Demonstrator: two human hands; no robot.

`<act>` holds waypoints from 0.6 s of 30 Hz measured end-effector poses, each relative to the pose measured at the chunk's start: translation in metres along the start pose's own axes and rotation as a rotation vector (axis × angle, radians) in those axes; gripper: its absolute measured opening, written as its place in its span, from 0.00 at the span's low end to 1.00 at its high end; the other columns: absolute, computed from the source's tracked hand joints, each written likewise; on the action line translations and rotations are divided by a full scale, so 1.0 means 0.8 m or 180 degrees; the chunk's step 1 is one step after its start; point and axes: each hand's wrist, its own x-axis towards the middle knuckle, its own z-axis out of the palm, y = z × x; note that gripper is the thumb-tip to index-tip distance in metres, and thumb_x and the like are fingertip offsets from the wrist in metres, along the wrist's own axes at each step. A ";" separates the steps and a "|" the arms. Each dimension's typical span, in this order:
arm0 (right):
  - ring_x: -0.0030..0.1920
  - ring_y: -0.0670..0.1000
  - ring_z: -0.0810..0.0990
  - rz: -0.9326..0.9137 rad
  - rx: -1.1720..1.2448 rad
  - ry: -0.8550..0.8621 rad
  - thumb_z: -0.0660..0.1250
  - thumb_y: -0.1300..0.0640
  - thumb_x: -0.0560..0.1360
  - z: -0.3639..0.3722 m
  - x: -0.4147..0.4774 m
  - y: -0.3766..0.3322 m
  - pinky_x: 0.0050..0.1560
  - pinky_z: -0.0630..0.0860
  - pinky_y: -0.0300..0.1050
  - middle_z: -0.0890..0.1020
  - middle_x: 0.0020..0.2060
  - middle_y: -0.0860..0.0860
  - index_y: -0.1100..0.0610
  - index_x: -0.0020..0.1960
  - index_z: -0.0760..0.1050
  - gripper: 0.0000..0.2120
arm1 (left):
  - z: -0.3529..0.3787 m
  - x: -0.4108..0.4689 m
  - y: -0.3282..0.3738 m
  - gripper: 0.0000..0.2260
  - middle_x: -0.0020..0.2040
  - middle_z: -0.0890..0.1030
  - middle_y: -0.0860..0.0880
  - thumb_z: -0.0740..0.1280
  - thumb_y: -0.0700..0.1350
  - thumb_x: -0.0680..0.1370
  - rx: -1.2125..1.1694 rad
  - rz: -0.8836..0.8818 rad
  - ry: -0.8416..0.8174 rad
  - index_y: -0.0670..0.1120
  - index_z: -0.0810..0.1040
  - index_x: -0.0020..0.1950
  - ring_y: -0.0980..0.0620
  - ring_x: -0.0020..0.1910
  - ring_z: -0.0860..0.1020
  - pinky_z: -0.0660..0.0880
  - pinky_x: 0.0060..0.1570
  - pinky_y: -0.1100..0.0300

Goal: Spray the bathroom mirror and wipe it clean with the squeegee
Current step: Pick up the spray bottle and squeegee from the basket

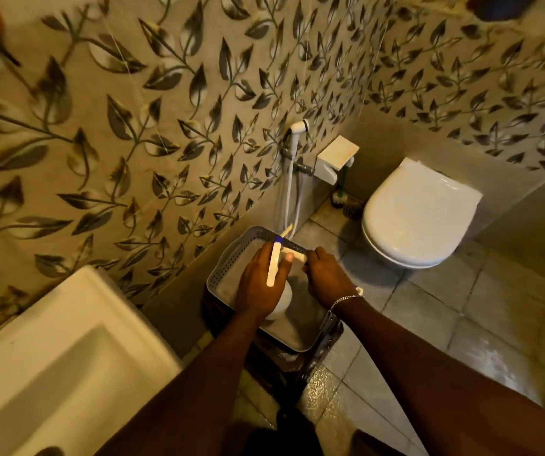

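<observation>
A person's left hand [259,281] closes around the white spray bottle [279,302] inside a grey perforated basket [218,278], the thumb tip showing beside the bottle's long white trigger [272,266], which lies across the back of the grip with a blue nozzle collar at its far end. The right hand [327,278], a chain bracelet [343,300] at the wrist, reaches to the basket's far right edge; whether it has clenched on anything cannot be told, since its fingers curl out of sight. A pale handle-like piece lies between the two hands, possibly the squeegee, but that is unclear.

The basket sits on a dark low stand [323,343] on the tiled floor, against the leaf-patterned wall [116,126], between the white washbasin [51,350] at lower left and the closed toilet [419,212] at upper right. No mirror appears in view.

The bottle looks like light, stiff plastic, likely smooth and a little slippery if wet; the neck just under the trigger seems the surest place to hold it, leaving a finger free to squeeze. The floor beside the stand glistens as if damp, so footing may need care.
</observation>
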 end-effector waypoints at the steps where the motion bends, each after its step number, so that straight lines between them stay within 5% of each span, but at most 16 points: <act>1: 0.56 0.56 0.77 0.0005 0.0035 0.0061 0.66 0.58 0.80 -0.015 -0.003 -0.007 0.56 0.79 0.52 0.76 0.61 0.57 0.58 0.67 0.72 0.16 | -0.011 0.002 0.011 0.15 0.52 0.77 0.61 0.60 0.66 0.80 -0.0008 -0.0012 -0.0011 0.60 0.71 0.62 0.67 0.48 0.73 0.69 0.50 0.72; 8: 0.56 0.56 0.77 -0.0063 0.0289 0.0449 0.69 0.59 0.78 -0.123 -0.016 -0.059 0.57 0.77 0.49 0.77 0.59 0.57 0.57 0.65 0.73 0.17 | -0.104 0.027 0.092 0.15 0.44 0.77 0.61 0.57 0.68 0.80 -0.0074 0.0148 0.0123 0.60 0.72 0.56 0.69 0.46 0.76 0.67 0.44 0.76; 13: 0.58 0.58 0.78 -0.0157 0.0326 0.0850 0.67 0.58 0.80 -0.206 -0.023 -0.110 0.57 0.76 0.49 0.78 0.59 0.59 0.58 0.64 0.74 0.14 | -0.179 0.049 0.157 0.17 0.50 0.78 0.57 0.58 0.66 0.80 0.0063 0.0239 0.0385 0.56 0.73 0.58 0.58 0.47 0.77 0.68 0.44 0.71; 18: 0.58 0.59 0.77 -0.0216 0.0533 0.1220 0.68 0.60 0.79 -0.288 -0.038 -0.167 0.59 0.76 0.52 0.79 0.59 0.60 0.61 0.64 0.75 0.14 | -0.260 0.056 0.229 0.15 0.50 0.73 0.57 0.59 0.63 0.82 0.0161 0.0549 0.0813 0.53 0.73 0.59 0.60 0.46 0.74 0.64 0.42 0.74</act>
